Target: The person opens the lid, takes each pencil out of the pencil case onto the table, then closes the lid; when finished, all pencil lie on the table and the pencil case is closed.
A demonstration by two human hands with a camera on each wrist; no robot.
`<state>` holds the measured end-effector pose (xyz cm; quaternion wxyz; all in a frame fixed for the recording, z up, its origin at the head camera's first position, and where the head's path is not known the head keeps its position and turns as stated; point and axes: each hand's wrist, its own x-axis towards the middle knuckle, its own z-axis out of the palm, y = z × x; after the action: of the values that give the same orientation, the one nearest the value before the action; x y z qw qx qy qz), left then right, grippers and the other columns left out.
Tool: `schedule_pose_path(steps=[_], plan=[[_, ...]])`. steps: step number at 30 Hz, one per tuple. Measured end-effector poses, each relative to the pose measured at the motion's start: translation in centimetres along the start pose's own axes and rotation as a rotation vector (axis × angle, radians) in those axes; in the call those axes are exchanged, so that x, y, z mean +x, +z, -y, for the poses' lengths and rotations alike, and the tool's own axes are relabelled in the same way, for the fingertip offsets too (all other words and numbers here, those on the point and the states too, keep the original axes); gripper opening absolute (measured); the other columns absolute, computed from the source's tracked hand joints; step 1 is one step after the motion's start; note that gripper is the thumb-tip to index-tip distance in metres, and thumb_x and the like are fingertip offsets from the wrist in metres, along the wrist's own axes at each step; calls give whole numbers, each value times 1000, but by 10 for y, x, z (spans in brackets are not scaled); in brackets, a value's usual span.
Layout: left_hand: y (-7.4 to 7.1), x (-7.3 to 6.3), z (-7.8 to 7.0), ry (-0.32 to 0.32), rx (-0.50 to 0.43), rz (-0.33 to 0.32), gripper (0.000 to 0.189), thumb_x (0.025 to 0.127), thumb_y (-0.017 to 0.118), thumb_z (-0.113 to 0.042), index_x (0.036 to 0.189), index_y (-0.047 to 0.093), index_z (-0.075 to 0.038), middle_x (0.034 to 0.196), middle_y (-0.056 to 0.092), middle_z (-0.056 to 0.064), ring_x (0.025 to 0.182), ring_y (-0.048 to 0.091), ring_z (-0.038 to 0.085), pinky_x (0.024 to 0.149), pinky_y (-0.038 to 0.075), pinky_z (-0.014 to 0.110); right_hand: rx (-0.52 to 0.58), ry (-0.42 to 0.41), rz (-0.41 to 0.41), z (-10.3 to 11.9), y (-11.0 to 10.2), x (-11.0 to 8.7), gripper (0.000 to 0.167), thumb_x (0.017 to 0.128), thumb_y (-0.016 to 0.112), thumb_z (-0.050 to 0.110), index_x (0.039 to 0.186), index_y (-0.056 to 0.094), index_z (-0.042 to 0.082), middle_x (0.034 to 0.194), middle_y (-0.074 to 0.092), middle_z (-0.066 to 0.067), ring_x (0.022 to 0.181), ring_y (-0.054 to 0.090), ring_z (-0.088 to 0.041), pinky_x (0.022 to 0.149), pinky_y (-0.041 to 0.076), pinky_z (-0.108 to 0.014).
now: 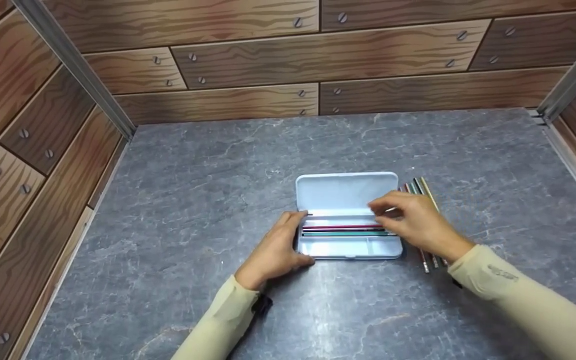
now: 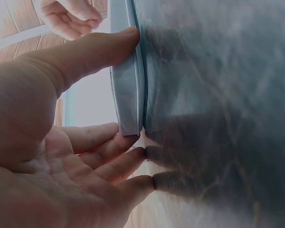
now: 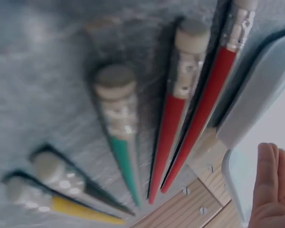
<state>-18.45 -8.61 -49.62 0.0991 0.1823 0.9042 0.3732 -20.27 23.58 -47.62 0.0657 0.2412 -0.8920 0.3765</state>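
Note:
A pale blue-white pencil case (image 1: 335,248) lies with its lid raised on the table. Inside it, a magenta pencil (image 1: 340,227), a dark one and a green pencil (image 1: 340,233) lie lengthwise. My left hand (image 1: 278,245) grips the case's left end, its thumb at the front edge and fingers round the far side. Above the case's right part hovers my right hand (image 1: 420,220), thumb and fingertips apart; nothing shows between them. In the right wrist view its fingers (image 3: 270,183) look straight, beside the case. A small dark tip shows near my left index finger.
Right of the case lie several loose pencils, partly under my right hand: two red pencils (image 3: 171,123), a green pencil (image 3: 123,161), a dark one and a yellow pencil (image 3: 76,207), erasers toward me. Wood-patterned walls (image 1: 248,60) bound the grey marbled table (image 1: 208,170).

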Motion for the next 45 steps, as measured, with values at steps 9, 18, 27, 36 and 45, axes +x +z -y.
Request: schedule_pose_path(steps=[9, 18, 27, 36, 45], plan=[[1, -1, 1, -7, -17, 7, 106, 80, 99, -10, 170, 44, -3, 166, 54, 15, 154, 55, 36, 135, 43, 50, -165, -195, 177, -6, 13, 1, 29, 96, 84, 2, 125, 82, 4, 116, 84, -8, 105, 81, -25, 94, 69, -46], [0, 0, 1, 3, -4, 0, 104, 81, 98, -10, 169, 44, -1, 165, 54, 16, 154, 55, 35, 134, 45, 50, -196, -194, 249, -2, 10, 2, 28, 100, 79, 1, 128, 82, 2, 119, 84, -10, 110, 80, -30, 98, 67, -50], [0, 0, 1, 10, -13, -5, 104, 80, 98, -9, 169, 44, -1, 165, 55, 16, 153, 56, 35, 133, 45, 50, -123, -137, 248, -3, 12, 5, 21, 100, 80, 3, 119, 84, 10, 110, 82, -1, 102, 77, -20, 92, 67, -41], [-1, 0, 0, 14, -16, -4, 105, 80, 98, -9, 169, 44, -1, 164, 55, 16, 153, 56, 35, 134, 44, 50, -74, -65, 232, -4, 11, 6, 19, 96, 84, 3, 111, 87, 14, 105, 83, 2, 99, 78, -20, 91, 66, -37], [-1, -1, 2, 27, -5, -8, 103, 81, 99, -11, 168, 45, 0, 163, 55, 17, 152, 57, 35, 133, 45, 50, -75, -40, 262, -2, 11, 10, 20, 94, 83, 1, 110, 89, 13, 102, 84, 0, 99, 78, -22, 93, 65, -40]])
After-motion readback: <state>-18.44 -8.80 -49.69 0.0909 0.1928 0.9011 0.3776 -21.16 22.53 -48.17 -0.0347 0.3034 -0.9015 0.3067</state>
